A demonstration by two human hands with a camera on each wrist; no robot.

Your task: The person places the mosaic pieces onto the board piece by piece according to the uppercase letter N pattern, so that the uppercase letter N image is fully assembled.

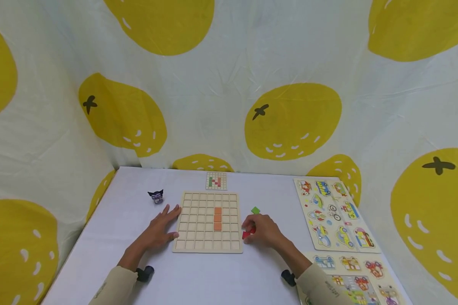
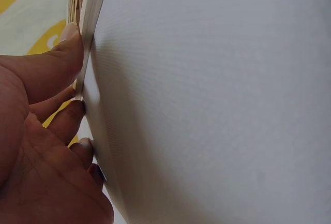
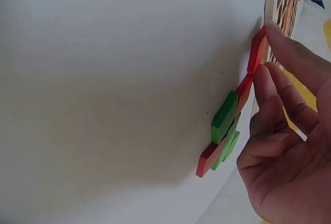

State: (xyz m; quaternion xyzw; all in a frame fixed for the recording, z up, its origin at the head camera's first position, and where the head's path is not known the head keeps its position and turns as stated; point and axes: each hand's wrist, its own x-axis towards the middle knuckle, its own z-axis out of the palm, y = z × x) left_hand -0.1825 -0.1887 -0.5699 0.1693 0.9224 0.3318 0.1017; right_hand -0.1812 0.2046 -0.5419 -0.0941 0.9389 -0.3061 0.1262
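Observation:
A wooden grid board (image 1: pixel 191 245) lies on the table with a column of orange square tiles (image 1: pixel 218 218) in its cells. My left hand (image 1: pixel 158 231) rests spread at the board's left edge. In the left wrist view its thumb (image 2: pixel 64 61) and fingertips touch the board's side. To the right of the board, my right hand (image 1: pixel 265 231) pinches a red tile (image 3: pixel 257 50) between thumb and fingertip, low on the table by the board's edge. Beside it in the right wrist view lie more red tiles and several green tiles (image 3: pixel 224 118), partly hidden by one another.
A small pattern card (image 1: pixel 216 187) lies behind the board. A dark-eared figurine (image 1: pixel 157 196) stands at the back left. On the right are two picture puzzle boards, one with vehicles (image 1: pixel 332 228) and another (image 1: pixel 351 254) nearer, partly under the right sleeve. A patterned curtain (image 1: pixel 213 106) surrounds the table.

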